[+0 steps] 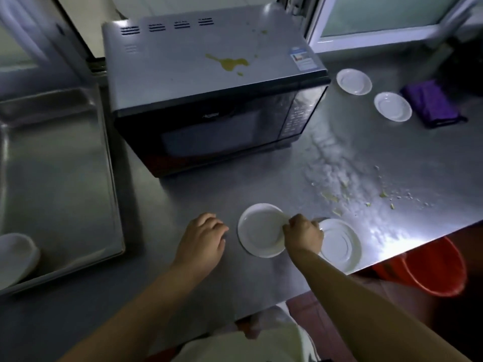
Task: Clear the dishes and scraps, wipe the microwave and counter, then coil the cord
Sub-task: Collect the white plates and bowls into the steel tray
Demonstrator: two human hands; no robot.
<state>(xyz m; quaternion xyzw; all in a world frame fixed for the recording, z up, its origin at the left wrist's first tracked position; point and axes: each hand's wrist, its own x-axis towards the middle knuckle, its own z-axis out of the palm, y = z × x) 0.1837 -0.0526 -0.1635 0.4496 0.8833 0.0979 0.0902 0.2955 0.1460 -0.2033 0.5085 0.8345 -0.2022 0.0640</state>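
My right hand (pixel 303 235) pinches the right rim of a small white plate (pixel 258 231) on the steel counter (pixel 183 270). A second white plate (pixel 342 244) lies just right of it, near the counter's front edge. My left hand (pixel 202 239) hovers or rests on the counter left of the plate, fingers loosely curled and holding nothing. The black and silver microwave (pixel 209 87) stands behind, with a yellow-brown spill (pixel 227 62) on its top. Food scraps and white residue (pixel 345 184) are scattered on the counter to the right. The cord is out of sight.
Two more white plates (pixel 354 81) (pixel 392 105) sit at the back right beside a folded purple cloth (pixel 431 103). A steel sink (pixel 52 165) with a white bowl (pixel 15 257) is on the left. A red bucket (pixel 439 267) stands on the floor at the right.
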